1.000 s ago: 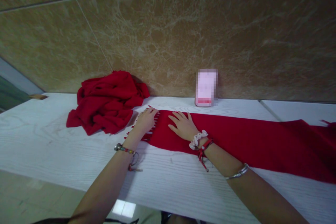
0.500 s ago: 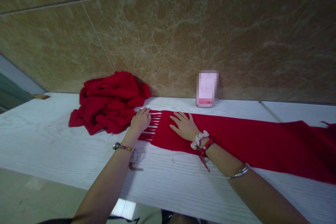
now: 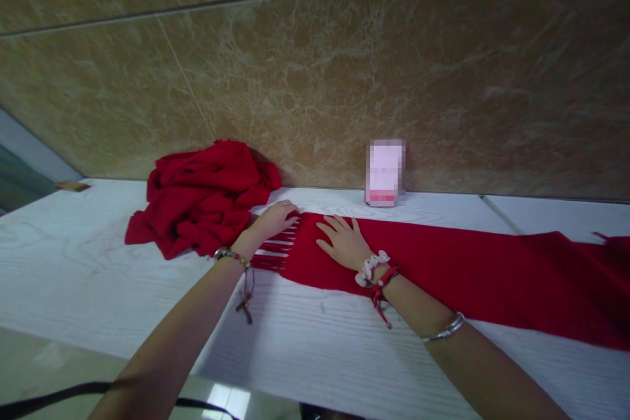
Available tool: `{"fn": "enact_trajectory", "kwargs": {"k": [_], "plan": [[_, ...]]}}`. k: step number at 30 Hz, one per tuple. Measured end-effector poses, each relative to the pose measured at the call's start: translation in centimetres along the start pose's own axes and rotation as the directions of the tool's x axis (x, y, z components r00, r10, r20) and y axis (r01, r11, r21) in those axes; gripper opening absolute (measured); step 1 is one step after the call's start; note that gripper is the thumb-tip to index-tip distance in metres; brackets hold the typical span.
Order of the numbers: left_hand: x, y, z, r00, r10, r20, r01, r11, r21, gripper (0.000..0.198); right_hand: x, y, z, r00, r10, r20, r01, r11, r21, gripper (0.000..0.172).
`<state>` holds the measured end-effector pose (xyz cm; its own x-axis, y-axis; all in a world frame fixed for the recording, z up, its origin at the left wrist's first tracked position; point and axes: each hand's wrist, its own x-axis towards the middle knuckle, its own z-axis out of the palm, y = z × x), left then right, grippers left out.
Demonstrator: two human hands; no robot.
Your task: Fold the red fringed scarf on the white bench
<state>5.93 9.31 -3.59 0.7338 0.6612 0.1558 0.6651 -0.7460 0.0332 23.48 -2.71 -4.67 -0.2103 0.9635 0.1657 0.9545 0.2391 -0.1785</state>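
A long red scarf (image 3: 467,269) lies flat along a white table (image 3: 344,341), its fringed end (image 3: 278,246) to the left. My right hand (image 3: 342,241) rests flat on the scarf just behind the fringe, fingers spread. My left hand (image 3: 273,220) lies on the far part of the fringe, fingers stretched out towards the right, wrist raised a little off the table. Both wrists carry bracelets.
A crumpled heap of red cloth (image 3: 201,197) sits left of the scarf against a brown marble wall (image 3: 319,79). A small pink box (image 3: 384,172) leans on the wall behind the scarf. The table's near edge drops to the floor.
My left hand has slid from the fringe's left side up and to the right onto its far strands, and its forearm has lifted. My right hand has stayed put.
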Motion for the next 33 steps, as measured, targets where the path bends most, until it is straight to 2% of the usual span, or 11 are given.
{"fn": "enact_trajectory", "kwargs": {"k": [2,5,13,15,18,19,22,25,29,31,33], "plan": [[0.9,-0.3,-0.4,0.998,0.023,0.059,-0.025,0.999,0.035,0.013,0.0,0.0,0.0,1.0,-0.001,-0.01,0.001,1.0,0.006,0.045],[1.6,-0.4,-0.8,0.996,0.016,0.084,-0.023,0.996,0.083,0.011,-0.1,0.1,0.1,1.0,-0.003,-0.021,0.003,1.0,0.015,0.044],[-0.5,-2.0,-3.7,0.993,-0.11,-0.045,0.118,0.944,0.307,0.025,0.0,0.2,0.2,1.0,-0.005,-0.007,0.005,1.0,0.021,0.046],[-0.7,-1.9,-3.7,0.998,-0.046,-0.032,0.054,0.944,0.327,0.027,-0.1,0.2,0.1,1.0,-0.006,-0.01,0.006,1.0,0.018,0.045],[-0.3,-1.1,-2.9,0.99,0.133,0.048,-0.14,0.964,0.224,0.028,0.0,0.1,0.2,1.0,-0.004,-0.008,0.004,1.0,0.009,0.045],[-0.1,-0.8,-2.6,0.985,0.159,0.072,-0.17,0.964,0.203,0.028,0.0,0.1,0.2,1.0,-0.003,-0.005,0.003,1.0,0.006,0.045],[0.3,-0.5,-1.9,0.993,0.066,0.095,-0.089,0.962,0.258,0.027,0.0,0.2,0.2,1.0,-0.001,-0.002,0.001,1.0,0.01,0.046],[0.0,-1.3,-2.2,0.995,-0.085,0.047,0.065,0.938,0.34,0.027,0.0,0.2,0.2,1.0,0.0,0.002,0.0,1.0,0.023,0.046],[-0.7,-2.3,-3.1,0.978,-0.206,-0.027,0.201,0.901,0.385,0.03,-0.1,0.2,0.1,1.0,0.0,-0.002,0.0,0.999,0.032,0.046],[-0.7,-2.0,-3.2,0.98,-0.194,-0.048,0.197,0.908,0.37,0.031,-0.1,0.1,0.0,1.0,-0.004,-0.004,0.004,1.0,0.031,0.045],[-0.6,-1.5,-2.9,0.996,-0.076,-0.04,0.084,0.953,0.292,0.03,-0.1,0.1,0.0,1.0,-0.006,-0.005,0.006,1.0,0.026,0.045]]}}
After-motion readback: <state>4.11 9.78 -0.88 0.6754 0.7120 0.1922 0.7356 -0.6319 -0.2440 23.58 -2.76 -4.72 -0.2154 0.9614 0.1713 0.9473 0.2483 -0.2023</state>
